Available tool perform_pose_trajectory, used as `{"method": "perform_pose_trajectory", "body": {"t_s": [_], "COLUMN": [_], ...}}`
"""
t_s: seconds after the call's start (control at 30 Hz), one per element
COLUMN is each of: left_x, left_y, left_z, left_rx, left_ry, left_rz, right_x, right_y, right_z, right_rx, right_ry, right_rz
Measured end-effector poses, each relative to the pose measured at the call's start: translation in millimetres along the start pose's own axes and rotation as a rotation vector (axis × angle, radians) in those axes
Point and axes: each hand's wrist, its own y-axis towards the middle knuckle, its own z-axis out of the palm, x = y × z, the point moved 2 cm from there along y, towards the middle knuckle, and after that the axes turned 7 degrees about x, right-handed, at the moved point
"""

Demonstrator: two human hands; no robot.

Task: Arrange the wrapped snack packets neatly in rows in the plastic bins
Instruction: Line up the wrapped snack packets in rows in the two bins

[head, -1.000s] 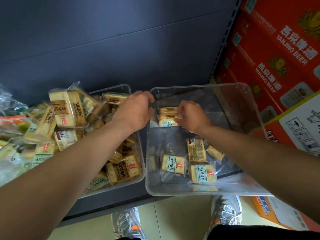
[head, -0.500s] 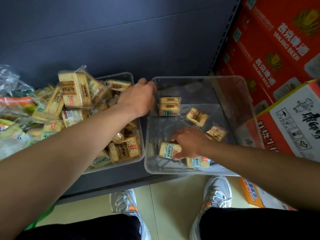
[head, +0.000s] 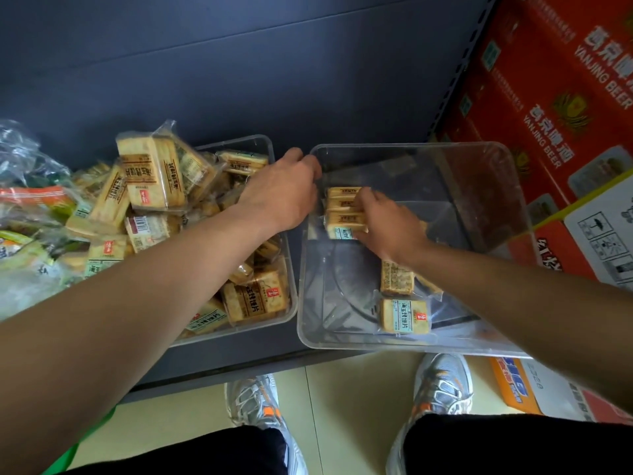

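Clear plastic bin [head: 411, 145]: left grip [head: 284, 192] curled over far-left rim, steadying it. Right grip [head: 387, 224] half closed, fingers curled onto near end of packet row [head: 342, 204]. Row stands on edge between both grips, by bin's left wall. Loose packets [head: 397, 279] lie flat just behind right wrist. Heaped bin [head: 239, 139] sits under left forearm. To do well: press row tight toward far wall, faces parallel, labels same way. Release only once end packet stands unaided. Hold rim firm so bin doesn't slide.
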Motion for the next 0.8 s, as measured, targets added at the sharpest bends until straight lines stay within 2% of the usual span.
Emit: {"method": "perform_pose_trajectory", "body": {"t_s": [0.17, 0.27, 0.33, 0.4, 0.47, 0.5, 0.57, 0.67, 0.8], "left_x": [0, -2, -7, -19, -40, -53, -76, -91, -79], "left_y": [1, -3, -10, -18, -29, -36, -50, -67, -69], "left_z": [2, -1, -6, -12, -17, -16, 2, 38, 48], "left_rx": [-0.019, 0.010, 0.017, -0.025, -0.050, -0.024, 0.132, 0.436, 0.453], "left_ry": [0.026, 0.051, 0.148, 0.255, 0.262, 0.231, 0.159, 0.136, 0.269], "left_rz": [0.011, 0.008, 0.030, 0.073, 0.138, 0.184, 0.272, 0.320, 0.345], "right_x": [7, 4, -7, -21, -34, -40, -45, -44, -45], "right_y": [4, -2, -14, -35, -59, -71, -87, -95, -97], "right_z": [5, -10, -26, -37, -36, -31, -17, 0, 11], "right_rx": [-0.044, -0.029, -0.003, 0.119, 0.305, 0.399, 0.533, 0.569, 0.522], "right_ry": [-0.118, -0.022, 0.064, 0.100, 0.037, -0.006, -0.075, -0.102, -0.059], "right_rz": [0.008, 0.027, 0.024, 0.016, 0.042, 0.062, 0.083, 0.087, 0.074]}}
